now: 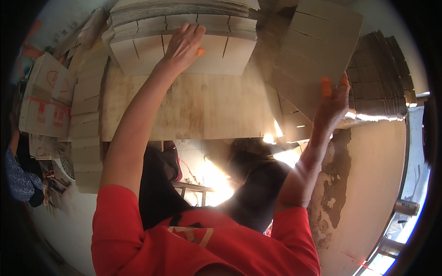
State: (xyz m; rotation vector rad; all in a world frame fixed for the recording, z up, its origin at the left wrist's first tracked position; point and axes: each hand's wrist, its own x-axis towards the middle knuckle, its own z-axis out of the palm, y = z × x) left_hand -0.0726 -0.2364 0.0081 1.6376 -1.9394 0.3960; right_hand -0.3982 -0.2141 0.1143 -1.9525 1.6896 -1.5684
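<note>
Bright light falls on the floor (pixel 214 177) below the wooden counter (pixel 184 108). Right grip (pixel 335 103) grasps a slotted cardboard sheet (pixel 317 34); left grip (pixel 181 48) contacts a cardboard stack (pixel 214 25), grasp indeterminable.

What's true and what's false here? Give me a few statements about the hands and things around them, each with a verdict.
1. The right hand holds a slotted cardboard sheet. True.
2. The left hand is down by the person's knee. False: it is at a stack of slotted cardboard at the top.
3. Orange coverings show on both hands. True.
4. The shirt is blue. False: it is red.
5. A printed carton sits on the person's left. True.
</note>
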